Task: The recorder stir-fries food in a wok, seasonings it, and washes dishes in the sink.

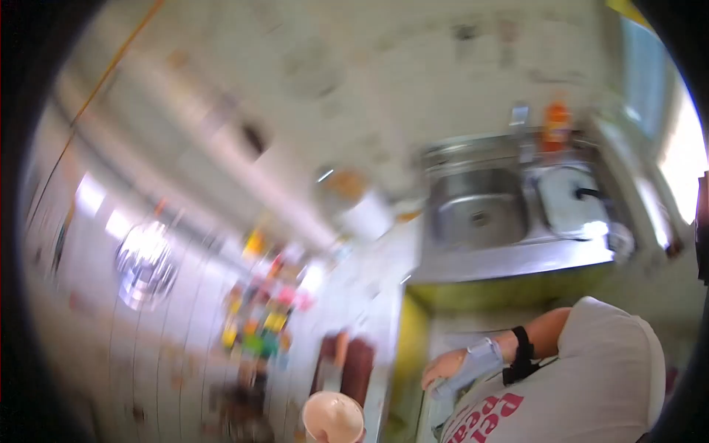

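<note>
At the bottom edge, my left hand [321,438] is mostly cut off by the frame, its fingers on a pale, round bowl [333,414]. Just beyond the bowl lies a dark red board [359,365] on the white counter [370,293]. On that board rests what looks like a knife [333,377] with a wooden handle. My right hand [443,367] hangs low in front of my shirt, beside the counter's edge. A pale grey band and a black strap wrap that forearm. Its fingers curl downward, and blur hides whether they hold anything.
A steel sink [479,213] with a tap [519,119] is set into the worktop. Next to it stand an orange bottle [556,127] and a pale rectangular piece [570,194]. A white container [368,216] sits at the counter's corner. Several colourful items [260,332] blur at left.
</note>
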Demonstrator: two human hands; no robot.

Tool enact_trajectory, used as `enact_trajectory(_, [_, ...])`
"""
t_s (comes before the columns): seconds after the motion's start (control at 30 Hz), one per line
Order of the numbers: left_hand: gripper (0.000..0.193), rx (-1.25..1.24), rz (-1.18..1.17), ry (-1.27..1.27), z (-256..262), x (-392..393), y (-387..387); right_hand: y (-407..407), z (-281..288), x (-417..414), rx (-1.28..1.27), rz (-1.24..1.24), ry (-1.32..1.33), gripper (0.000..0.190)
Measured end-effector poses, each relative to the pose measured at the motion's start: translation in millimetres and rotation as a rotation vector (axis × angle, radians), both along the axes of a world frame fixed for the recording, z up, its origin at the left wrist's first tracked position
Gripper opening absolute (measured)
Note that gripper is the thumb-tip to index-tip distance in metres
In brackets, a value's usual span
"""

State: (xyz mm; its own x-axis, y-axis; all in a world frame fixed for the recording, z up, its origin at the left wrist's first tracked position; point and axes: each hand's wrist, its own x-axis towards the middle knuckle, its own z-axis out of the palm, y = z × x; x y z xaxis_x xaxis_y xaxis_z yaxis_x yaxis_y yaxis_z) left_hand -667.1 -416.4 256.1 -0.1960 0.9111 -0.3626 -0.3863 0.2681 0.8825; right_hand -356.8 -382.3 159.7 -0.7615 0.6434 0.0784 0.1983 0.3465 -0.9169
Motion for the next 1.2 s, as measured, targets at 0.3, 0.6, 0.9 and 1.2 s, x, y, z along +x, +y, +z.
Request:
enact_trajectory(0.3, [0.056,-0.219,-0.794,-0.03,-120,313,182,-8,-90,350,0.263,-1.115,-0.444,0.045])
enact_trajectory(0.6, [0.044,-0.289,-1.145,-0.131,-150,581,243,49,-60,531,0.493,-1.588,-0.875,0.047])
enact_trajectory(0.9, [0.044,-0.453,-1.284,-0.221,-192,681,294,72,-57,562,-0.007,-1.324,-0.9,0.048])
enact_trajectory(1.2, [0.044,-0.425,-1.316,-0.223,-195,700,296,75,-58,574,0.058,-1.309,-0.849,0.042])
